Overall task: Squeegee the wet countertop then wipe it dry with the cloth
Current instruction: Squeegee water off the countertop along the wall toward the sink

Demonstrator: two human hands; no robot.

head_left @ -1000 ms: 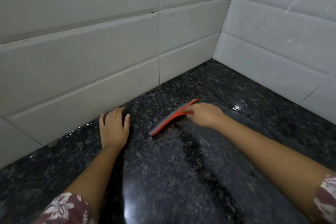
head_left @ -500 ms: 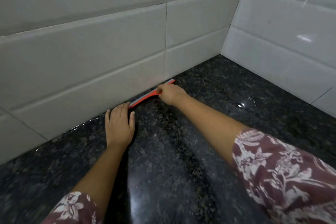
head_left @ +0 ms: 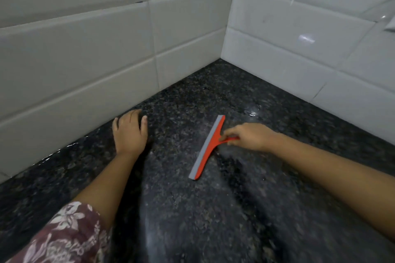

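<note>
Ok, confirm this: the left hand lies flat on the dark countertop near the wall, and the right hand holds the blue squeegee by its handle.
Wrong in one respect: the squeegee is red with a grey blade, not blue, as the head view shows. The rest stands: left hand flat on the countertop near the wall, right hand on the handle.

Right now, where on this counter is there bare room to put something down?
Bare stretches: the far corner of the countertop between the two tiled walls, and the near strip between the forearms. The middle is taken: left hand flat on the stone, right hand holding the squeegee.
</note>
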